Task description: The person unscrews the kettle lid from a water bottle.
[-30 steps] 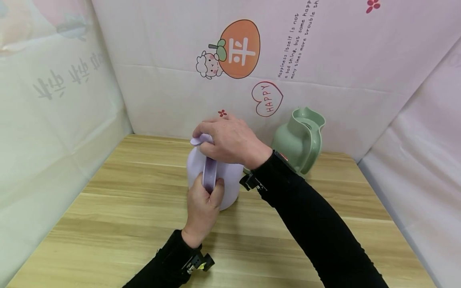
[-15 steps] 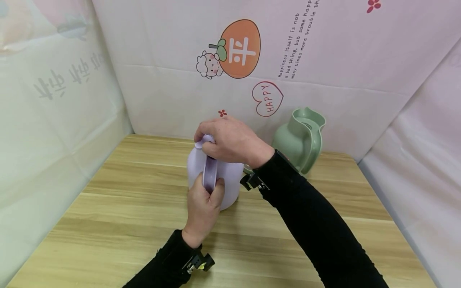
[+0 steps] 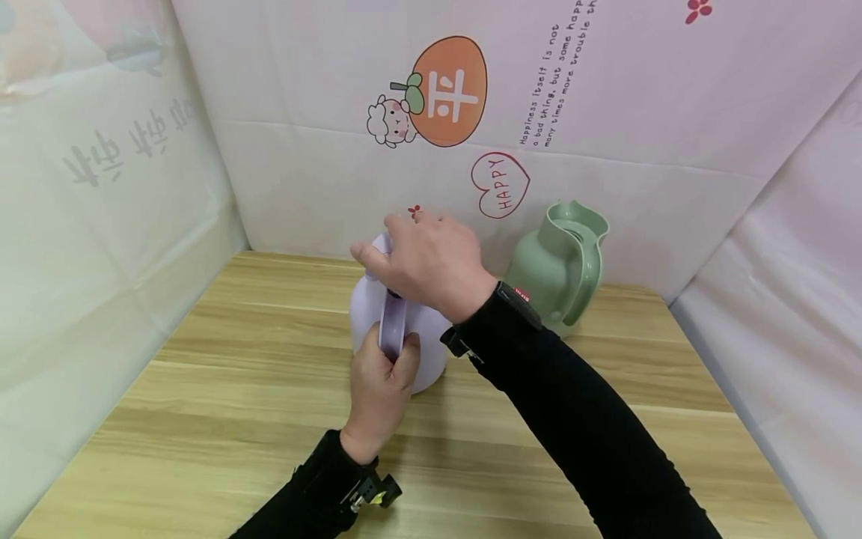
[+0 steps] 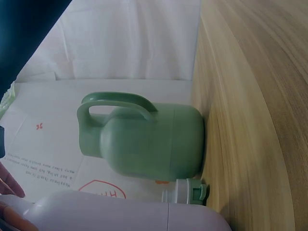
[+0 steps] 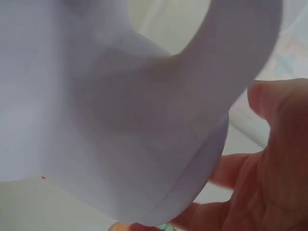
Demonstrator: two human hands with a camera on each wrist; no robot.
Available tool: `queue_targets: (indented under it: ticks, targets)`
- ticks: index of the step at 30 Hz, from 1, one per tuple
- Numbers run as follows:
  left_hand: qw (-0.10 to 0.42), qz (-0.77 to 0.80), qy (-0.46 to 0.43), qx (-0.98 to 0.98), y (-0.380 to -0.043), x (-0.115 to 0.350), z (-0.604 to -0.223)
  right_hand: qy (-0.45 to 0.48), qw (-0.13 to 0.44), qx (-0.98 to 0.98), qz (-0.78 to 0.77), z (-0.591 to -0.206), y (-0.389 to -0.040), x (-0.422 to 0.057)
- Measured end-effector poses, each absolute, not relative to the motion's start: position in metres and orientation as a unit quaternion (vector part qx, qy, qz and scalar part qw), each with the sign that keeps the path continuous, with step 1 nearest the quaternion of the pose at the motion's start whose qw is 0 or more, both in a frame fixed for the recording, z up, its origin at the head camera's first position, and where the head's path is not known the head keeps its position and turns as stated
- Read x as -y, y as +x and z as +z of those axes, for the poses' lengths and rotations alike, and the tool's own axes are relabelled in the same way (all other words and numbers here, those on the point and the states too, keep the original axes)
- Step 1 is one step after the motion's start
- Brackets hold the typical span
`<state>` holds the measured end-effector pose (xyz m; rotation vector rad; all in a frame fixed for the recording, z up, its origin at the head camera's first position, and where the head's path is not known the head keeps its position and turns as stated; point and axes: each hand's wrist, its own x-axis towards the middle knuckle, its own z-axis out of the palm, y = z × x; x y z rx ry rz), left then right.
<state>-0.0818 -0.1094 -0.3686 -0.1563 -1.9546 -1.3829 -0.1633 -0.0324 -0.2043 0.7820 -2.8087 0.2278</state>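
Observation:
A pale purple thermos jug (image 3: pixel 431 352) stands on the wooden table, its handle towards the person. My left hand (image 3: pixel 378 393) grips that handle, thumb along its right side. Over the top of the jug is my right hand (image 3: pixel 434 262), thumb extended to the left and fingers spread around the purple lid (image 3: pixel 381 243), mostly hidden beneath the hand. The right wrist view shows the right thumb (image 5: pixel 262 98) apart from the jug's upper part (image 5: pixel 134 139), with the other fingers behind its rim.
A green thermos jug (image 3: pixel 548 269) stands at the back right, its top uncovered. Beside its base lies a green and white stopper (image 4: pixel 185 191), seen in the left wrist view. Printed cloth walls (image 3: pixel 303 187) enclose the table (image 3: pixel 236 419) at back and sides.
The lid's projecting edge has turned from the left towards the back. My right thumb and fingers, curled around it before, have loosened and spread. The left hand has stayed on the handle.

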Motion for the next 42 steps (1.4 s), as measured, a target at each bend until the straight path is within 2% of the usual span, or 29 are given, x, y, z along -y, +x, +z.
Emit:
queue_targets:
  ticks: [5,14,42]
  targets:
    - [0.372,-0.533,-0.068,0.757,-0.082,0.109,-0.369,0.221,0.093,0.968,0.069,-0.204,-0.161,0.040]
    - [0.367,-0.528,-0.056,0.764,-0.082,0.109,-0.368,0.252,0.057,0.965,0.047,-0.199,-0.166,0.040]
    - [0.365,-0.536,-0.061,0.759,-0.081,0.109,-0.367,0.347,0.020,0.930,0.123,-0.200,-0.180,0.030]
